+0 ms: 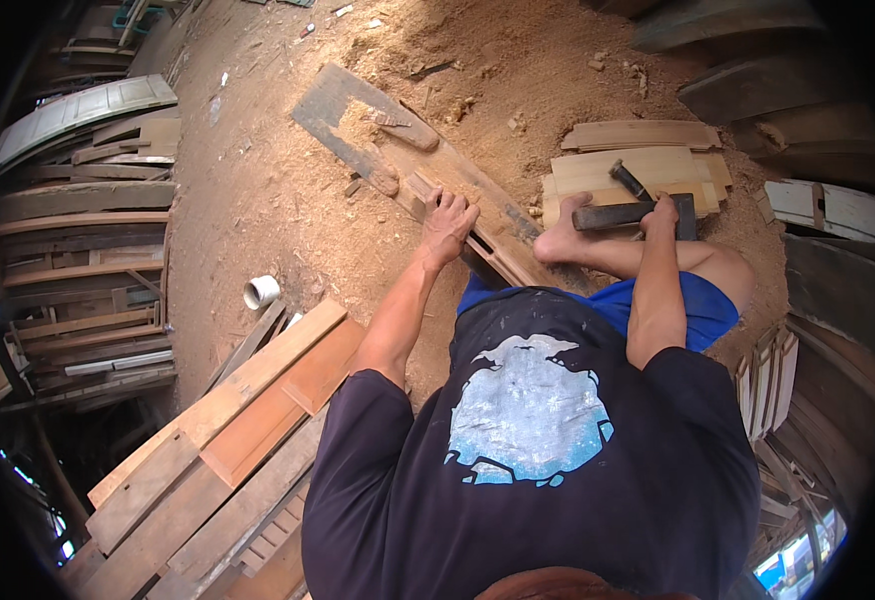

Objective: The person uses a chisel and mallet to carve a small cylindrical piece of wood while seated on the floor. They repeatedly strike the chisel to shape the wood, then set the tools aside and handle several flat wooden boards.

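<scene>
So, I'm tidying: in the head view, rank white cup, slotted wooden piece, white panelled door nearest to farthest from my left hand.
1. Slotted wooden piece: under your left hand.
2. White cup: left, on ground.
3. White panelled door: upper left.

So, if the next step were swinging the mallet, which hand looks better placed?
Probably the right hand: its fingers appear to be around the mallet, while the left hand is on the slotted wood, away from the mallet.

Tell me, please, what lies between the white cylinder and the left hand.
In the head view, ground strewn with sawdust lies between the white cylinder and the left hand.
</scene>
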`<action>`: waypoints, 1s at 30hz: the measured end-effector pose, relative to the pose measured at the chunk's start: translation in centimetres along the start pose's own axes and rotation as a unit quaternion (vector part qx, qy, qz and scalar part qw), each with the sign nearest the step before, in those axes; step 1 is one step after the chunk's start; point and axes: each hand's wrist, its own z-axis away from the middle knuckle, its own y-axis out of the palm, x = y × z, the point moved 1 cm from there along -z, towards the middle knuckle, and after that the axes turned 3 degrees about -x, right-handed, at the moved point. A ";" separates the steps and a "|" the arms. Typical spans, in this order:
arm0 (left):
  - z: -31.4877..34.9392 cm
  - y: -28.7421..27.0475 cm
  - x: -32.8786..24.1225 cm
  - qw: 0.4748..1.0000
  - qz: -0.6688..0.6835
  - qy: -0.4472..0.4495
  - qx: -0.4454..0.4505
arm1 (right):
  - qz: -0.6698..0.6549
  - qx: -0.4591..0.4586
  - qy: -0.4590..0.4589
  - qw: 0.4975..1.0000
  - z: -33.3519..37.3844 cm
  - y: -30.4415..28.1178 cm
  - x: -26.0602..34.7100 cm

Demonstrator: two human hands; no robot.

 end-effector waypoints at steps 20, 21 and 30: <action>-1.7 4.0 4.7 0.983 0.021 0.168 0.066 | 0.053 0.404 -0.145 0.902 31.3 1.7 -2.3; -2.0 4.2 5.0 0.981 0.029 0.181 0.066 | 0.045 0.395 -0.164 0.903 32.6 1.6 -2.6; -4.8 1.2 5.2 0.958 0.037 0.229 0.167 | 0.028 0.266 -0.341 0.901 38.9 -4.9 -1.9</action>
